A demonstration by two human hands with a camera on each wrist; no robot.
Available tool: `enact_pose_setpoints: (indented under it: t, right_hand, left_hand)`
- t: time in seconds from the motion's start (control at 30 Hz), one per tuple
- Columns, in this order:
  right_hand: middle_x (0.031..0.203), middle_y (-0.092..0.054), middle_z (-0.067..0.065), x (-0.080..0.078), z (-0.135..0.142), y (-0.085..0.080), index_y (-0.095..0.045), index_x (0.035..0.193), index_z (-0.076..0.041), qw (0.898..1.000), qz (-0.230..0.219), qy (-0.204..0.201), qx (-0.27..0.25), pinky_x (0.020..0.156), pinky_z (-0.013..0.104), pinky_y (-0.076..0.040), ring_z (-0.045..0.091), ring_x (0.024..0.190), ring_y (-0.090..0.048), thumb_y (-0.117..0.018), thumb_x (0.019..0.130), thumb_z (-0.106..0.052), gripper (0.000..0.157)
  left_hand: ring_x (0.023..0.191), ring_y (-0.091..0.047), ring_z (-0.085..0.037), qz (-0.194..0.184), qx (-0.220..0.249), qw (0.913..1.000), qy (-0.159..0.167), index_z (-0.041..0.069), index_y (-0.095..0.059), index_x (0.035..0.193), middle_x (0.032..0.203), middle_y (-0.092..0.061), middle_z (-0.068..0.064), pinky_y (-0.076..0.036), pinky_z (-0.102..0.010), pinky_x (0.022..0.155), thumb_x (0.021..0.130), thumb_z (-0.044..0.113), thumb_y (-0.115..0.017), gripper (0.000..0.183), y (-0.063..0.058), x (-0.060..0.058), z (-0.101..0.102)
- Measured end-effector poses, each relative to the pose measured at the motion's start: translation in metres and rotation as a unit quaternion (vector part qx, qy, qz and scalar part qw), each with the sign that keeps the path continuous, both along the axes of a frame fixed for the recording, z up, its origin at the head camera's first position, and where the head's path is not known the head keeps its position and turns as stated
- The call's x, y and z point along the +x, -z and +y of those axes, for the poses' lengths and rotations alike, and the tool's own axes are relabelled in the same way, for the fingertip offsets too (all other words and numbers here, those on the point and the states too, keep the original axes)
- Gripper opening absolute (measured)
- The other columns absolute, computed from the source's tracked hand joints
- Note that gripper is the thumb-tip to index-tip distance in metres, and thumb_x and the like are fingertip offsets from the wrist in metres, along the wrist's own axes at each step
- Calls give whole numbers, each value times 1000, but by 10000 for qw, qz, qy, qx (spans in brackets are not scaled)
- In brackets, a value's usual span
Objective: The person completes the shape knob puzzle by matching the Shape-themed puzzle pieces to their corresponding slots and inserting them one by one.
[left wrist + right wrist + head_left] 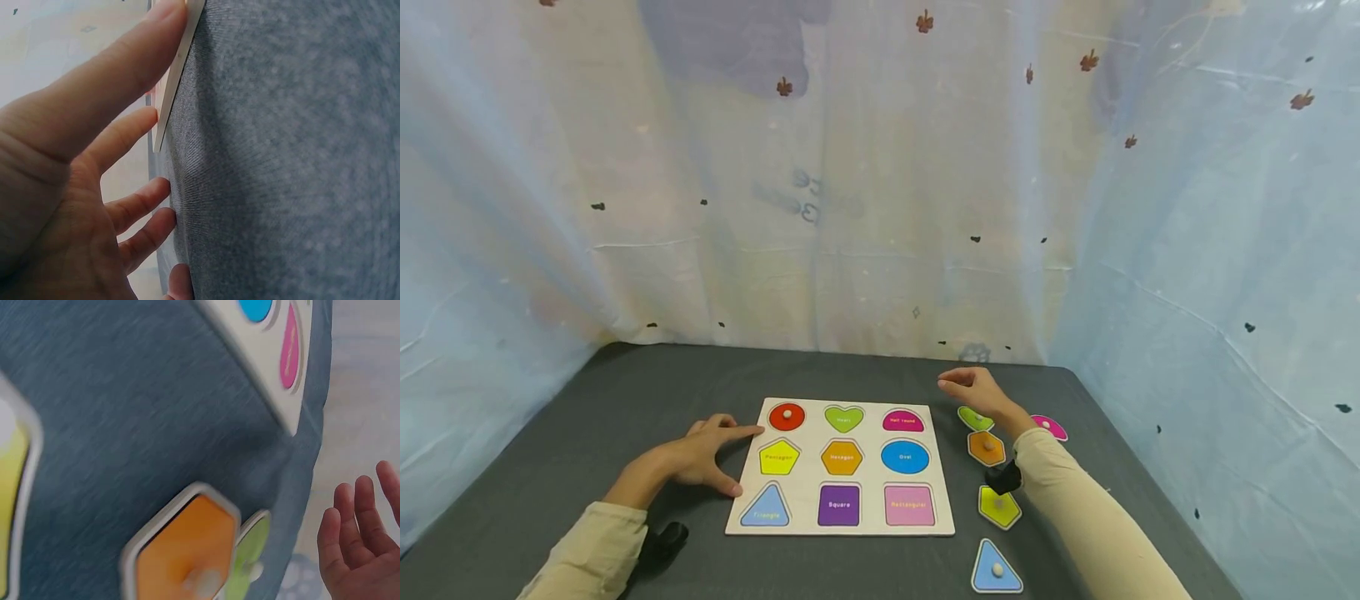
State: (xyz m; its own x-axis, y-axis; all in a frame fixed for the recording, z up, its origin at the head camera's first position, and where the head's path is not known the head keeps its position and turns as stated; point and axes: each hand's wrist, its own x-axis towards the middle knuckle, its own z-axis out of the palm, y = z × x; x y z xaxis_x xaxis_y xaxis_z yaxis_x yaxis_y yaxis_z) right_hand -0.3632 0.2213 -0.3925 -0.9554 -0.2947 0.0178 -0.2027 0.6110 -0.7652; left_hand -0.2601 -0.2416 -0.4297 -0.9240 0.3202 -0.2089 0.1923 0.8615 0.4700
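Observation:
A white shape puzzle board [805,475] lies on the grey cloth, its printed slots in several colours. One knobbed red circle piece [778,419] sits in the top left slot. My left hand [703,454] spreads its thumb and index finger along the board's left edge, touching it; the left wrist view has the thumb [119,75] against the rim. Beyond the loose pieces, my right hand [977,392] hovers with relaxed fingers and nothing in them. Nearest it are a green heart piece [970,416] and an orange hexagon piece [981,446].
Down the right side lie a yellow pentagon piece [999,515] and a blue triangle piece [987,571], each with a knob. A pink piece [1051,427] lies beyond the right forearm. Pale patterned curtains [880,208] hang around the grey table [647,383].

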Motion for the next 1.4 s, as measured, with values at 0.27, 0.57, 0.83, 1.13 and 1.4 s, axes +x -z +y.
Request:
enact_pose_setpoints:
  t: [0.27, 0.57, 0.83, 1.13, 1.4]
  right_hand:
    - [131, -65, 21, 0, 25, 11, -61, 134, 3, 9997, -157, 167, -58, 101, 48, -52, 35, 118, -62, -60, 103, -23, 41]
    - [129, -65, 25, 0, 55, 22, -60, 132, 8, 9996, -252, 148, -8, 96, 46, -55, 34, 111, -64, -63, 100, -15, 39]
    - [123, -67, 26, -1, 71, 26, -64, 128, 7, 9976, -432, 91, 532, 92, 42, -56, 30, 106, -65, -66, 98, -11, 36]
    - [117, -71, 22, -4, 77, 31, -65, 129, 5, 9951, -812, 264, 505, 86, 36, -51, 22, 97, -65, -68, 96, -11, 36]
    - [119, -69, 18, -5, 76, 28, -66, 130, 2, 9910, -1196, 382, 465, 96, 44, -49, 24, 103, -62, -68, 97, -16, 38]
  left_hand:
    - [126, -36, -47, -49, 5, 10000, -26, 21, -46, 152, 146, -35, -25, -35, -75, 101, 68, 39, -94, 98, -3, 1, 0]
    - [125, -36, -46, -65, -10, 10000, 19, 21, -46, 152, 145, -35, -25, -36, -74, 100, 68, 39, -93, 97, -3, 1, 1]
    - [125, -36, -46, -68, -22, 10000, 15, 22, -46, 152, 146, -35, -25, -36, -75, 100, 68, 39, -93, 98, -3, 1, 0]
    - [126, -36, -47, -98, -12, 9999, 21, 22, -46, 152, 146, -35, -25, -35, -75, 100, 68, 39, -93, 98, -1, 1, 1]
    - [125, -36, -45, -86, -29, 10000, -2, 23, -46, 152, 146, -36, -24, -37, -74, 100, 68, 39, -93, 97, -2, 0, 0]
